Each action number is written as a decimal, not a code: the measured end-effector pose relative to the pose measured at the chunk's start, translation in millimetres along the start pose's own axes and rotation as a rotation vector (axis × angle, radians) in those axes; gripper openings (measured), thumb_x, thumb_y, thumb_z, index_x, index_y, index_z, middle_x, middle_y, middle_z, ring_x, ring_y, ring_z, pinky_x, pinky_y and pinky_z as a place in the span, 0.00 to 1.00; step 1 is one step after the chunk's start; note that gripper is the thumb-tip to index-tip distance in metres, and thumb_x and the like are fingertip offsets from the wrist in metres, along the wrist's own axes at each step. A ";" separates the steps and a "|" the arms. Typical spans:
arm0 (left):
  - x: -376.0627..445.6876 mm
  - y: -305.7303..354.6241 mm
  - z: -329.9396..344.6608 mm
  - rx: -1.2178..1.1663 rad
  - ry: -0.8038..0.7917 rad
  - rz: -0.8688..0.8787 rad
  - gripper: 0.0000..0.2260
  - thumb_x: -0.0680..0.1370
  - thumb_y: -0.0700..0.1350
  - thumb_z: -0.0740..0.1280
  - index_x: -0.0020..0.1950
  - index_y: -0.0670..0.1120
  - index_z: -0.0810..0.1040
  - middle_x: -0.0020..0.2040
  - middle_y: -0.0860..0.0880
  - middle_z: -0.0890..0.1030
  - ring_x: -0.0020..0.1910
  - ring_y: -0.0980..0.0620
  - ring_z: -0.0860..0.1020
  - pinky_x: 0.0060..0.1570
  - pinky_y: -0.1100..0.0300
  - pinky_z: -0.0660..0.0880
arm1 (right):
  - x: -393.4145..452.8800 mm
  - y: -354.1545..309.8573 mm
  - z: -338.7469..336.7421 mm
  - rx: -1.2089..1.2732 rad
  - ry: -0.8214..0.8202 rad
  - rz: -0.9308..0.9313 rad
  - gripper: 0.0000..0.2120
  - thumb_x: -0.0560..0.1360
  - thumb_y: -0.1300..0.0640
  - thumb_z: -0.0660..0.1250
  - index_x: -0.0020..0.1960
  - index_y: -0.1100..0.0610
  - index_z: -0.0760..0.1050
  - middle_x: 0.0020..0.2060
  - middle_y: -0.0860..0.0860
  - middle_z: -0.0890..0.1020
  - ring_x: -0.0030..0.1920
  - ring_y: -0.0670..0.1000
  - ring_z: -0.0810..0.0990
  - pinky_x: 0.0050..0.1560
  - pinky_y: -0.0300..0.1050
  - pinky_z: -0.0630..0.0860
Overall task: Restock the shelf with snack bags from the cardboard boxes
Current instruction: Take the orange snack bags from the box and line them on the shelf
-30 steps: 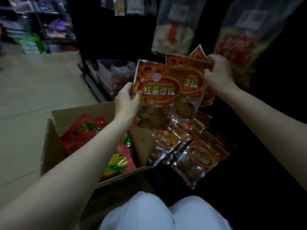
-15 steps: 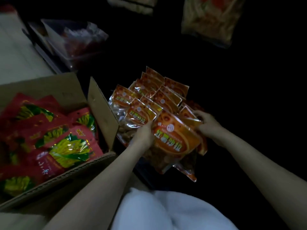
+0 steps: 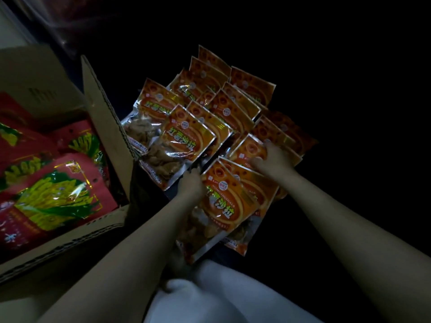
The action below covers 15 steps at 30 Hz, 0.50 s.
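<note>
Dim light, near-black surroundings, pale floor (image 3: 9, 31) at top left corner

Left hand (image 3: 190, 185) grips left edge of front orange snack bag (image 3: 224, 206); right hand (image 3: 271, 157) presses on bags behind. Open cardboard box (image 3: 105, 117) at left holds red bags (image 3: 56, 197).

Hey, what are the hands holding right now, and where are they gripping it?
The left hand grips the front orange snack bag by its upper left edge. The right hand rests on the top of the orange bags behind it; a closed grip cannot be told.
</note>
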<state>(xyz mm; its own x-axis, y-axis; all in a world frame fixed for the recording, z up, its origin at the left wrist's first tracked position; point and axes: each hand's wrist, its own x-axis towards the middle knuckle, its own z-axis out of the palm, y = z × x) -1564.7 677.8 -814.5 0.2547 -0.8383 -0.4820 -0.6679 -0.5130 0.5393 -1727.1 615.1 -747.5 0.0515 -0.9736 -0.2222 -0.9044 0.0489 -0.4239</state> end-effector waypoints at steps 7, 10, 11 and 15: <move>4.7 -12.5 5.2 -0.123 -0.046 -0.070 0.13 0.79 0.41 0.61 0.62 0.39 0.70 0.60 0.39 0.76 0.60 0.40 0.75 0.56 0.50 0.71 | -11.9 2.1 10.4 -0.435 0.105 -0.350 0.24 0.76 0.49 0.64 0.69 0.54 0.66 0.70 0.54 0.62 0.71 0.56 0.57 0.69 0.54 0.56; 4.8 -17.1 3.1 -0.142 0.003 -0.100 0.13 0.78 0.39 0.62 0.62 0.37 0.70 0.60 0.37 0.76 0.60 0.39 0.74 0.57 0.51 0.72 | -11.2 12.2 17.8 -0.282 -0.070 -0.202 0.22 0.74 0.53 0.67 0.66 0.58 0.68 0.66 0.56 0.71 0.66 0.56 0.68 0.65 0.50 0.66; 4.7 -18.1 2.4 -0.156 0.009 -0.103 0.13 0.78 0.38 0.62 0.62 0.36 0.70 0.60 0.37 0.76 0.59 0.39 0.74 0.56 0.50 0.72 | -10.4 13.5 18.3 -0.183 -0.097 -0.157 0.21 0.74 0.55 0.68 0.64 0.59 0.69 0.63 0.56 0.73 0.63 0.56 0.72 0.61 0.49 0.70; 4.8 -13.8 1.3 -0.217 0.008 -0.089 0.13 0.79 0.38 0.61 0.63 0.37 0.70 0.60 0.38 0.76 0.59 0.39 0.75 0.55 0.52 0.72 | 0.7 13.9 16.4 -0.183 -0.117 -0.070 0.16 0.69 0.53 0.73 0.54 0.58 0.77 0.63 0.56 0.73 0.65 0.57 0.69 0.61 0.49 0.69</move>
<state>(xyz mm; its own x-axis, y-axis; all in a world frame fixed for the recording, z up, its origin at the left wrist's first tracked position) -1555.3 681.1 -825.2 0.3114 -0.7892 -0.5293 -0.4772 -0.6116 0.6311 -1732.7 618.7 -767.9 0.1559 -0.9401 -0.3031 -0.9582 -0.0694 -0.2775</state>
